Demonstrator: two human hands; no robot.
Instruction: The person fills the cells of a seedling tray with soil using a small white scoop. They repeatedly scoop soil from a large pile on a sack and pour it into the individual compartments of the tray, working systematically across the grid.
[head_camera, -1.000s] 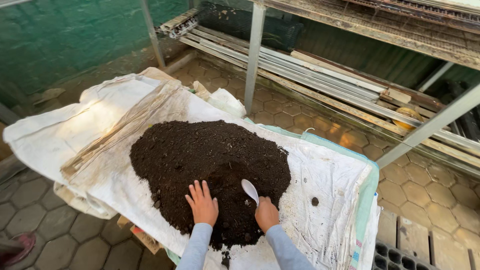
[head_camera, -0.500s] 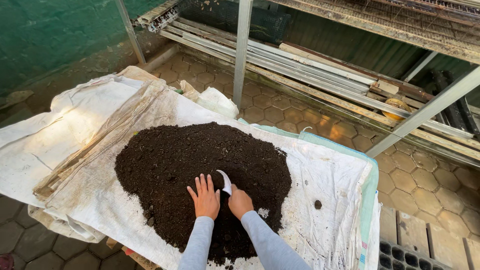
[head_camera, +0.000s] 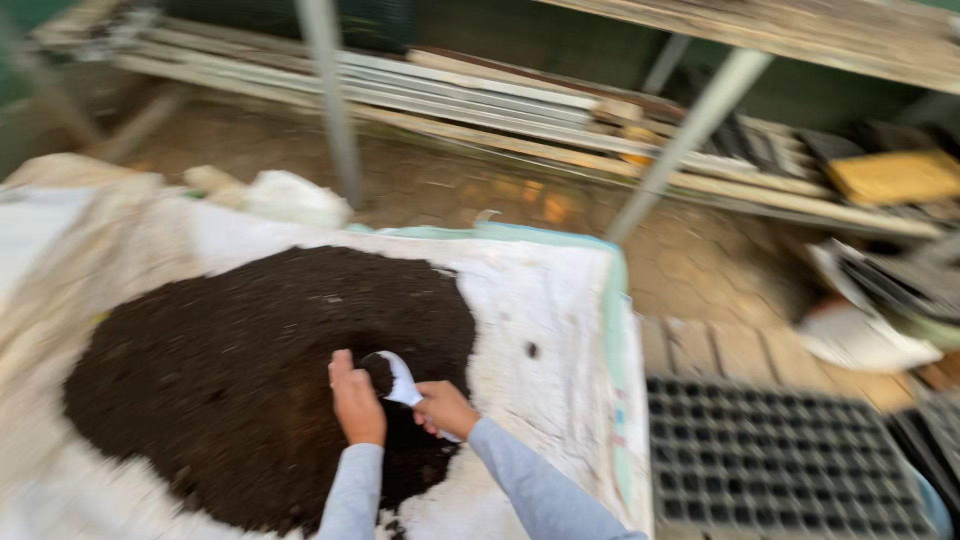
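Nearest the camera, two grey sleeves reach forward over the dark soil heap (head_camera: 240, 380), which lies spread on a white sheet (head_camera: 540, 320) covering the low surface. The right hand (head_camera: 445, 408) is closed around the handle of a small white scoop (head_camera: 398, 380), fingers wrapped in a firm grip. The left hand (head_camera: 355, 400) is held flat and upright against the scoop's open side, fingers together, not pinching anything; it acts as a backstop touching the soil. The bowl of the scoop appears loaded with soil, just above the near right part of the heap.

For this step to be done well, the scoop is best kept level once filled, and the left palm is kept tight against its mouth so loose crumbs are not spilled onto the sheet. A shallow push into the heap is judged better than a deep dig, since the soil looks loose and fine.

To the right, beside the sheet's edge, a black seedling tray (head_camera: 780, 460) with many small cells rests on the paved floor. Farther off, long planks and metal posts (head_camera: 690, 130) are seen, blurred.
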